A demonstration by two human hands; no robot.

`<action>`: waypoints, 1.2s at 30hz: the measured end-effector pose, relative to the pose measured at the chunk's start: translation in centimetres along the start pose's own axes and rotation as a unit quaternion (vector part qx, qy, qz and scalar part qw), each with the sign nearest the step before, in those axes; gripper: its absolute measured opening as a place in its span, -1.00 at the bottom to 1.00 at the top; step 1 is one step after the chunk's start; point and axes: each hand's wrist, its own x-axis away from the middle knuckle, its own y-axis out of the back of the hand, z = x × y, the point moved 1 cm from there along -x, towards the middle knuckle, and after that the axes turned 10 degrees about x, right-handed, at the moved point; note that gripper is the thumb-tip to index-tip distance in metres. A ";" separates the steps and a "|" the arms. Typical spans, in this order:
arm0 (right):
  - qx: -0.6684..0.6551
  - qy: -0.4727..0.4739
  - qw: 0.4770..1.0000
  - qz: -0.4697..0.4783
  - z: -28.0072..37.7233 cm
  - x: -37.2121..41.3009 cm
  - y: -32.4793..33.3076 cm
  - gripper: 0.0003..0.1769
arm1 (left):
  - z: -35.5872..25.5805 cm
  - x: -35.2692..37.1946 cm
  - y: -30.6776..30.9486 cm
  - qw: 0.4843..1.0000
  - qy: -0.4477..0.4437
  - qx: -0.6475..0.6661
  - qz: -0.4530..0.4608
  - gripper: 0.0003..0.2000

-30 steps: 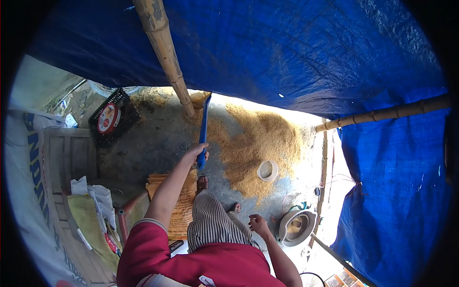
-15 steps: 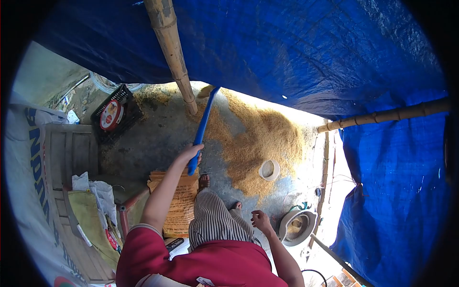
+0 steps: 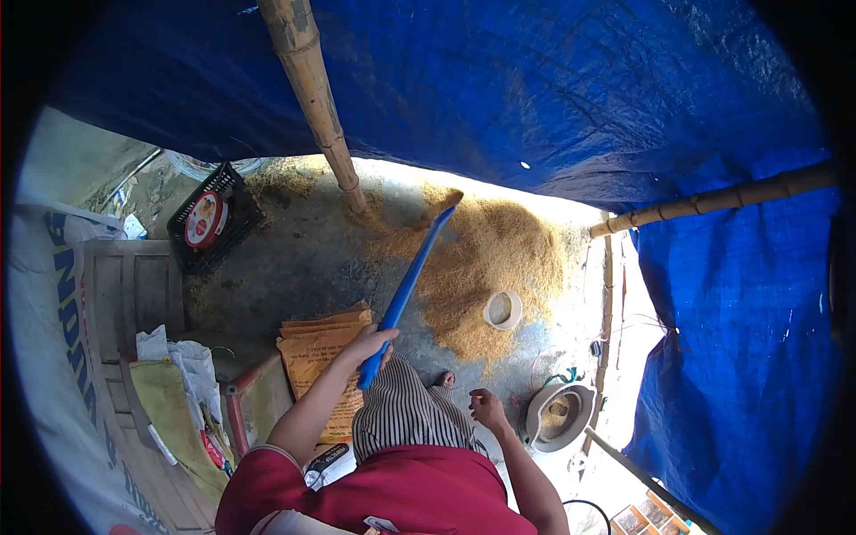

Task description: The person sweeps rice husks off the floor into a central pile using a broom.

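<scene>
My left hand (image 3: 368, 346) is closed around the lower handle of a blue-handled broom (image 3: 412, 281). The broom slants up and to the right, and its brownish head meets the heap of yellow-brown grain (image 3: 499, 241) on the concrete floor. My right hand (image 3: 487, 407) hangs near my right thigh, fingers loosely bent and nothing visible in them. A small white bowl (image 3: 503, 310) sits on the lower part of the grain. Nearest my right hand is a grey basin (image 3: 584, 403) with some grain in it.
Bamboo poles (image 3: 314, 89) and a blue tarp (image 3: 535, 89) hang overhead. A black crate (image 3: 192, 259) with a red-and-white lid stands left. Folded orange sacks (image 3: 323, 357) lie beside my left leg, next to a chair (image 3: 239, 419). A wooden panel (image 3: 134, 276) is at far left.
My left hand has pulled lower, and the broom head has swept rightward from beside the bamboo pole onto the heap. Grain there has shifted right, baring more floor. My right hand has hardly moved.
</scene>
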 end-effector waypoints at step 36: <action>0.071 0.094 0.993 -0.012 1.4 0.6 -0.2 -0.72 | 0.3 0.2 3.6 1.000 0.022 0.018 0.009 -0.83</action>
